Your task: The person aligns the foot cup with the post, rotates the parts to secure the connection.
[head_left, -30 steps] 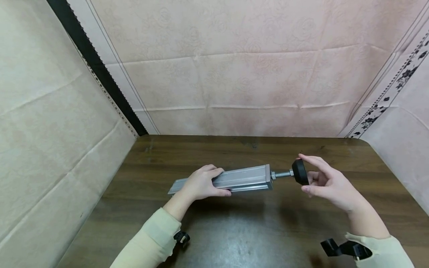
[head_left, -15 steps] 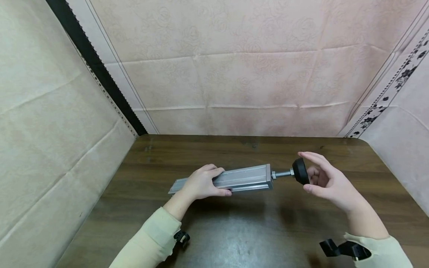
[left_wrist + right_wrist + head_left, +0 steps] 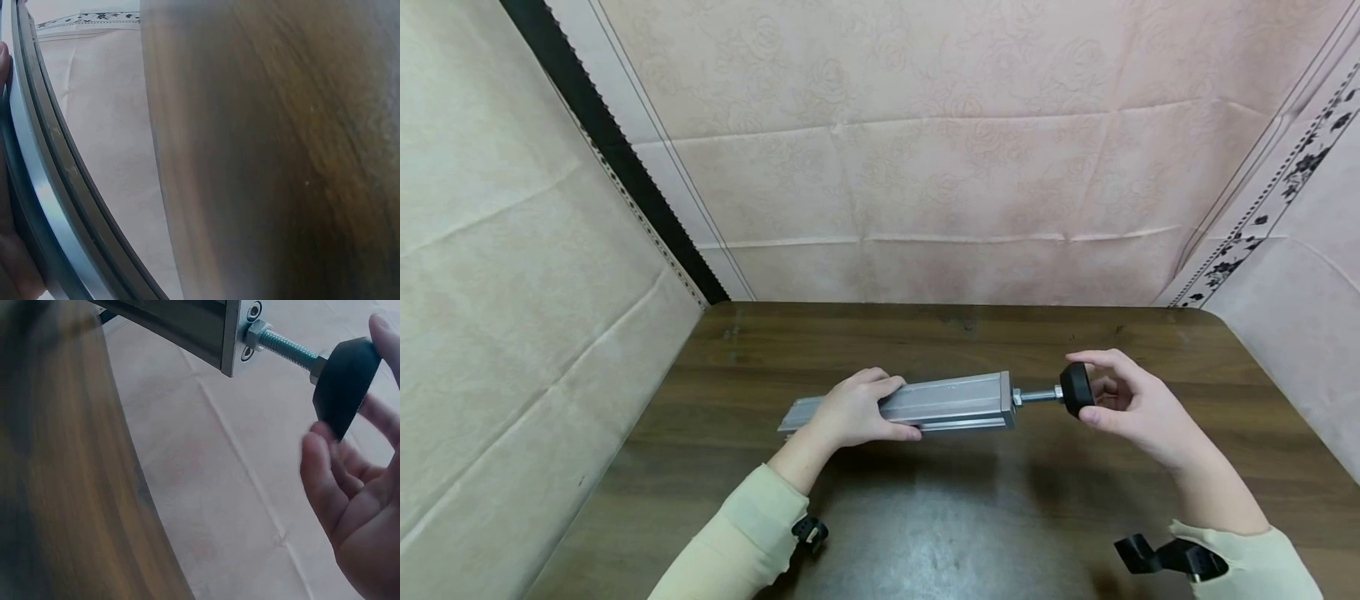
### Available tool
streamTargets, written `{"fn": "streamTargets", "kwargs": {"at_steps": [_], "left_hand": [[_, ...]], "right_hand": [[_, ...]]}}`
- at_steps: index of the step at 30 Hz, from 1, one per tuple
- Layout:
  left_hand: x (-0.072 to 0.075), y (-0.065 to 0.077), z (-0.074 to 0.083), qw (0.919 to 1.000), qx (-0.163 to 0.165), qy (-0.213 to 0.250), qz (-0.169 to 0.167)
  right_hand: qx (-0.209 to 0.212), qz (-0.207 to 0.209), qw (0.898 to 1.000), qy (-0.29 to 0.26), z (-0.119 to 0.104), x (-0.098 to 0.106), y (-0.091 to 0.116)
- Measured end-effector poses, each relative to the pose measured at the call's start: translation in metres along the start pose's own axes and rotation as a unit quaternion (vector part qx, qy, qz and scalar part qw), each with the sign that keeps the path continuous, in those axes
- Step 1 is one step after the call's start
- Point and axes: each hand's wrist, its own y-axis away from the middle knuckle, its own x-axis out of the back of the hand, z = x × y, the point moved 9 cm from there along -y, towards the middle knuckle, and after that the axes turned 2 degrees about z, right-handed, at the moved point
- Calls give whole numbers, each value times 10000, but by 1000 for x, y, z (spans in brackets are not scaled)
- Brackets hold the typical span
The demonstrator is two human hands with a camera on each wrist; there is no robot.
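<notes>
My left hand (image 3: 859,410) grips a silver aluminium profile (image 3: 951,402) from above, thumb along the near side, and holds it over the table. A threaded rod (image 3: 1039,396) with nuts comes out of the profile's right end plate and carries a black levelling foot (image 3: 1076,390). The fingers and thumb of my right hand (image 3: 1131,408) pinch the foot's rim. In the right wrist view, two screws flank the nut on the end plate (image 3: 234,337), and the foot (image 3: 345,384) sits between thumb and fingers. The left wrist view shows the profile's grooved side (image 3: 56,169) close up.
The brown wooden table (image 3: 925,533) lies under both hands. A pale patterned cloth (image 3: 962,167) hangs behind its far edge, and further cloth panels (image 3: 535,317) stand at the left and right. Black camera mounts (image 3: 1172,558) sit on the wrists.
The right hand's fingers have come down and closed in on the foot's rim. The profile and foot have shifted slightly to the right and down, and the foot stands at a changed angle.
</notes>
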Motion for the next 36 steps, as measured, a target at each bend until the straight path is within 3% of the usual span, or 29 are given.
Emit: {"fn": "streamTargets", "kwargs": {"at_steps": [5, 10, 13, 15, 20, 29, 32, 36], "left_hand": [[-1, 0, 0, 10000, -4, -46, 43], [-1, 0, -3, 10000, 57, 8, 23], [-1, 0, -5, 9999, 104, 76, 14], [0, 0, -6, 9999, 120, 90, 21], [-1, 0, -6, 9999, 90, 49, -7], [1, 2, -2, 10000, 60, 68, 0], [1, 3, -2, 10000, 78, 47, 16], [1, 3, -4, 9999, 44, 70, 66]], "right_hand": [[-23, 76, 9999, 81, -2, -1, -3], [434, -580, 9967, -360, -11, -8, -4], [481, -983, 9925, -544, -11, -13, -2], [331, -1035, 9922, -607, -8, -14, -1], [-292, -599, 9977, -117, 2, -8, 1], [-260, -225, 9991, 229, 3, -5, -4], [-7, -438, 9990, -39, -1, -8, -4], [346, -1093, 9920, -532, -6, -14, 0]]}}
